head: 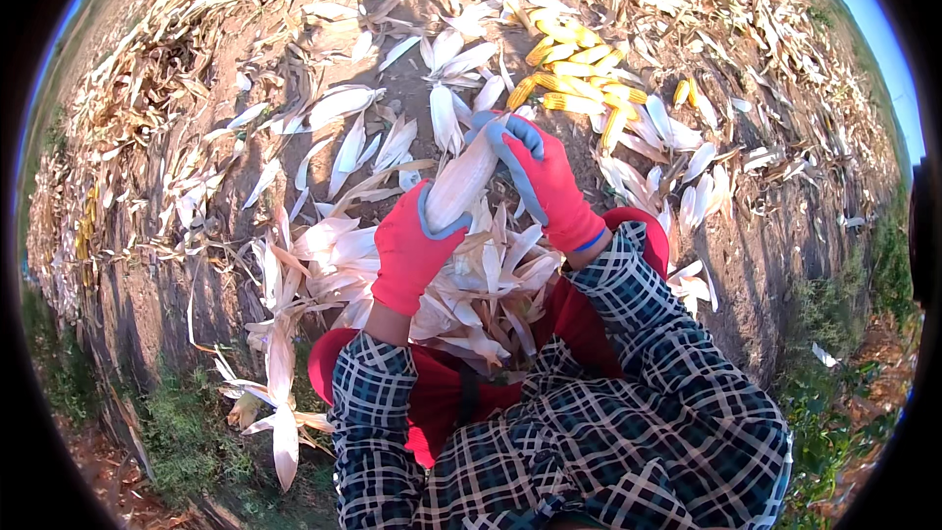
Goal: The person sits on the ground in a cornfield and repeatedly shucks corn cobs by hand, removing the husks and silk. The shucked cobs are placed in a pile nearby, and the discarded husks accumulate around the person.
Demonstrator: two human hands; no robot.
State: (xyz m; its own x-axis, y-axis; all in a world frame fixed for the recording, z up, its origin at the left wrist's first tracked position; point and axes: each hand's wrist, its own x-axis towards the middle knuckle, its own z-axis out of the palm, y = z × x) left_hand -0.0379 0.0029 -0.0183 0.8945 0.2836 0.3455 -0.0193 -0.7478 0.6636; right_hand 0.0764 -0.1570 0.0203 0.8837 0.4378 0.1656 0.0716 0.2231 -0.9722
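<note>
Both my hands wear red work gloves with grey-blue coated palms and fingers. My left hand (422, 239) grips the lower end of an ear of corn in its pale dry husk (462, 182), which tilts up to the right. The fingers and thumb of my right hand (536, 173) close on the husk's upper tip. A heap of loose dry husks (471, 294) lies below the ear, in front of my knees. Beyond my right hand rests a pile of husked yellow corn cobs (578, 81) on the soil.
Pale ears and husks (346, 107) lie scattered over the bare soil ahead. Dry corn stalks and leaves (158, 81) form a heap at the left, with more across the far side. Two yellow cobs (686, 92) lie right of the pile. Green weeds (191, 427) grow at the lower left.
</note>
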